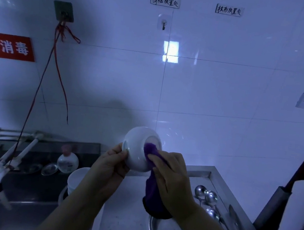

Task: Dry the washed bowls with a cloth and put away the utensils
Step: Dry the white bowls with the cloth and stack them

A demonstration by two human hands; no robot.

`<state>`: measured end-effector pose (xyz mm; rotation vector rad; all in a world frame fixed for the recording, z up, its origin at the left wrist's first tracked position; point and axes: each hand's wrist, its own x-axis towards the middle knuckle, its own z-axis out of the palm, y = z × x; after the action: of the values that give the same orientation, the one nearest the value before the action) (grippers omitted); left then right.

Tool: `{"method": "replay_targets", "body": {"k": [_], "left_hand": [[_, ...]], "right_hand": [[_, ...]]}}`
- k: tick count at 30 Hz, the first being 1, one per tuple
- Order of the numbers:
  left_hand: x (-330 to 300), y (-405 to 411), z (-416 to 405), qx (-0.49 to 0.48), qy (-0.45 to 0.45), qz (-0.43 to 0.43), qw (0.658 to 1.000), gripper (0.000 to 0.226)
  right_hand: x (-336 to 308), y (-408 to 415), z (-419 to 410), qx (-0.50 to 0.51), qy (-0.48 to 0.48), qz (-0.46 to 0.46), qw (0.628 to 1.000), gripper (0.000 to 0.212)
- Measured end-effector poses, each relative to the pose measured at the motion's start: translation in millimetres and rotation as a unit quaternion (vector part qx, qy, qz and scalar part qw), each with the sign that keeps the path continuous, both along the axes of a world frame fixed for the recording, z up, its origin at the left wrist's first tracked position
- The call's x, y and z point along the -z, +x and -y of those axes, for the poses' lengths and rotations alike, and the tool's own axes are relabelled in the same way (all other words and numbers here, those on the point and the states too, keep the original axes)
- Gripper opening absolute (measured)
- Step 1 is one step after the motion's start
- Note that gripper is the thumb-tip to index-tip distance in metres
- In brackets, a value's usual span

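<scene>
White bowl (138, 151), purple cloth (154, 189), red sign (10, 46), white wall tiles (224, 84).

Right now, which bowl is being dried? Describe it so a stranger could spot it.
Start at the steel counter below the tiled wall. Above it, the left hand holds a white bowl, tipped sideways. Unlike the stacked bowls, a purple cloth presses its base.

At frame centre my left hand (112, 164) holds the bowl (138, 148); my right hand (172, 179) presses the cloth (150, 149) on its base. 3 spoons (211, 196) lie lower right, stacked bowls (77, 179) lower left.
</scene>
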<state>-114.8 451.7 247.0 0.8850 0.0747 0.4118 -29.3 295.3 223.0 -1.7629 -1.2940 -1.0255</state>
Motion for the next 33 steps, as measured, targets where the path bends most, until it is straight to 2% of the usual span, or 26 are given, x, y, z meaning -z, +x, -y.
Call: {"method": "replay_targets", "body": {"k": [5,13,17,20,22,25,27,29,31,33], "left_hand": [[-3,-3,1,0.027,-0.005,-0.002,1.0,0.034],[-11,-9,7,0.027,0.011,-0.016,0.999,0.035],[-13,-8,18,0.021,0.056,-0.042,0.997,0.035],[-15,-6,27,0.012,0.061,-0.054,0.997,0.034],[-17,-4,28,0.005,0.027,-0.059,0.998,0.03],[-19,-3,29,0.001,-0.051,-0.054,0.997,0.025],[-20,-2,32,0.0,-0.12,-0.044,0.992,0.023],[-21,-1,35,-0.006,-0.168,-0.038,0.985,0.024],[-21,0,37,-0.012,-0.197,-0.035,0.98,0.024],[-22,2,40,-0.014,-0.217,-0.034,0.975,0.026]], "right_hand": [[-10,15,4,0.044,0.017,0.037,0.998,0.047],[-13,-2,-8,-0.018,0.03,-0.012,0.999,0.049],[-32,0,-17,-0.016,0.047,-0.085,0.995,0.039],[-35,-3,-30,-0.023,0.043,-0.093,0.994,0.046],[-26,-3,-36,-0.023,0.06,-0.05,0.997,0.052],[-6,2,-38,-0.014,0.067,0.044,0.997,0.036],[7,9,-34,-0.007,0.064,0.077,0.995,0.033],[13,16,-29,-0.025,0.084,0.056,0.995,0.033],[10,17,-28,-0.057,0.115,-0.014,0.992,0.035],[5,15,-30,-0.027,0.121,-0.01,0.992,0.033]]}}
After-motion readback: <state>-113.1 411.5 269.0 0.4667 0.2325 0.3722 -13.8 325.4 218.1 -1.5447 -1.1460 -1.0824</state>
